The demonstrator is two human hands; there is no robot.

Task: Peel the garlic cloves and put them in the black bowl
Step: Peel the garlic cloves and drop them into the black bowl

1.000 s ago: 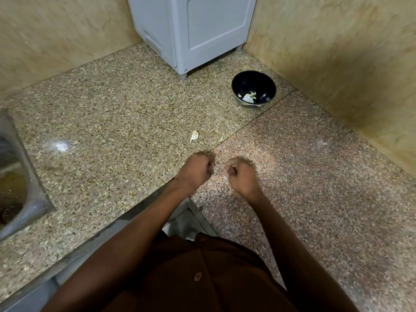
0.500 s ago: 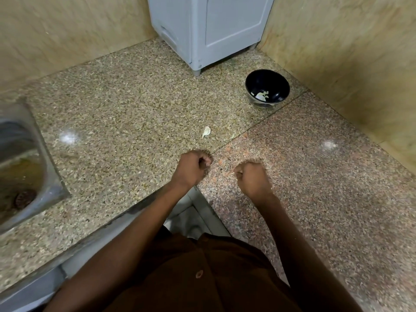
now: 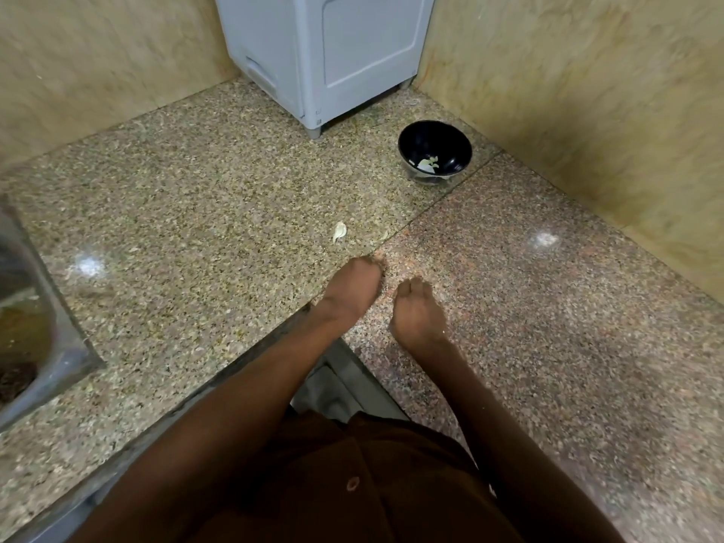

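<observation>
The black bowl [image 3: 450,145] stands at the back right of the counter, near the wall corner, with pale peeled garlic cloves [image 3: 427,164] in its bottom. One unpeeled garlic clove [image 3: 339,231] lies on the speckled counter, just beyond my left hand [image 3: 352,286]. That hand's fingers curl downward and its fingertips are at the counter seam. My right hand [image 3: 417,309] hovers beside it, a little nearer to me, its fingers also curled under. Both hands are blurred, and what lies inside their fingers is hidden.
A grey-white cabinet-like appliance [image 3: 325,52] stands on feet at the back, left of the bowl. A steel sink [image 3: 35,339] is set into the counter at the far left. A scrap of garlic skin [image 3: 384,235] lies on the seam. Tan walls enclose the corner.
My hands were close together a second ago and have since drawn apart. The left hand has reached forward toward the counter seam. The camera view has shifted.
</observation>
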